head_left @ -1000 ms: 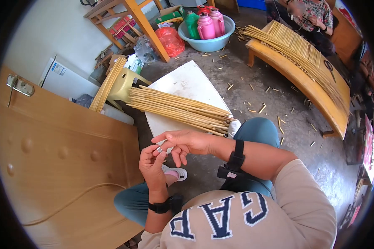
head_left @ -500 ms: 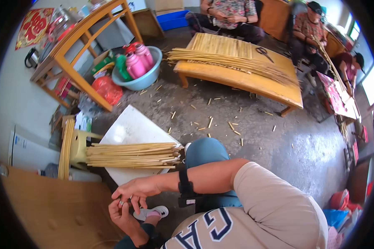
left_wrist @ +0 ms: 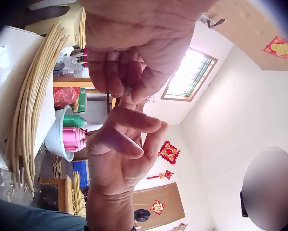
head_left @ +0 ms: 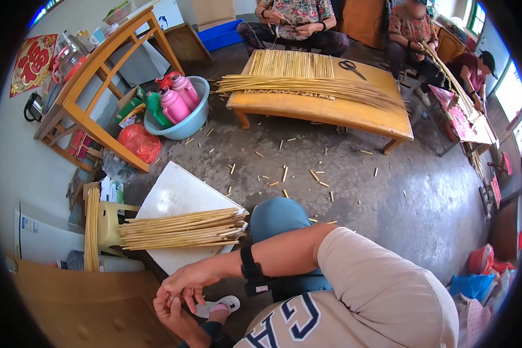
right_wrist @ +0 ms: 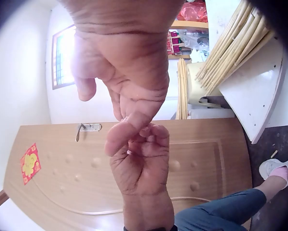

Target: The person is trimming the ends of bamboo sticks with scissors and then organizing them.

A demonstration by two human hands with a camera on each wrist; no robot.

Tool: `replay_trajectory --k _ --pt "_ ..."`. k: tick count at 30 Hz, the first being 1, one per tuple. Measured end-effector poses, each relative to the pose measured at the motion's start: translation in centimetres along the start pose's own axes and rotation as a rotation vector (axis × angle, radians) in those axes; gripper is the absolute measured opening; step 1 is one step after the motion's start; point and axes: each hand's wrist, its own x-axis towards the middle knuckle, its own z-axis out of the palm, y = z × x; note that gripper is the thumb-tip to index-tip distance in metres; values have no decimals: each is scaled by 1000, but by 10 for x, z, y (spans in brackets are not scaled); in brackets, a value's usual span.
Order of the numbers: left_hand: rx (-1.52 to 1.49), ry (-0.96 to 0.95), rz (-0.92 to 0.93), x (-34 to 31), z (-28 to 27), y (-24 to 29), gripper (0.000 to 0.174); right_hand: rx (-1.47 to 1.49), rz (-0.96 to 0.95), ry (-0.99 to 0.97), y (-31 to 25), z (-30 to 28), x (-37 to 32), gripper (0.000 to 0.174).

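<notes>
In the head view both hands meet low in front of the lap. The left hand [head_left: 177,319] has its thumb and fingers closed on a finger of the right hand [head_left: 188,279]. A small silvery band [left_wrist: 128,90] shows on that finger between the left fingertips in the left wrist view. The right hand's other fingers hang loosely bent and hold nothing. Just beyond the hands, a bundle of thin straw-coloured sticks [head_left: 182,229] lies across a white board [head_left: 171,185]; neither hand touches it.
More sticks [head_left: 91,232] lean by a cream stool [head_left: 109,223]. A wooden door [head_left: 81,304] stands close on the left. Farther off, a low wooden table [head_left: 325,107] holds sticks and scissors [head_left: 352,69]. A blue basin [head_left: 194,116] contains thermos flasks. Cut stick pieces litter the floor; people sit beyond.
The head view has swung to the right and up, so the low table and seated people show more fully. The hands stay together, the left still pinching the right finger.
</notes>
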Motion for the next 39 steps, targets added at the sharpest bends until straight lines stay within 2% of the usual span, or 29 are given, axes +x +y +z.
replay_trajectory --k 16,20,22,26,32,34,35,37,38,39 --pt "-1 -106 4 2 -11 -6 24 3 -5 -10 12 -5 5 50" --pt "38 -95 3 2 -8 -6 26 16 -8 36 13 -5 8 51" --pt "-16 -24 -16 0 -2 -5 27 -19 -71 99 13 -5 9 51" --pt "-43 -15 -62 -2 -4 -4 27 -14 -47 84 11 -4 9 48" --pt "37 -19 -67 -4 -8 -2 26 -47 -24 104 10 -1 8 48" --pt "135 -96 -113 -7 -7 5 32 -35 -38 137 9 -2 7 47" --pt "135 -98 -112 -8 -14 12 32 -37 -39 138 10 -4 8 47" --pt "587 -130 -185 -14 -56 22 44 -96 -19 219 13 -9 10 45" --pt "589 -132 -184 -5 -99 0 44 -96 -22 219 15 -9 11 45" --pt "487 -192 -216 -5 -193 -60 36 -94 -4 235 16 -10 11 43"
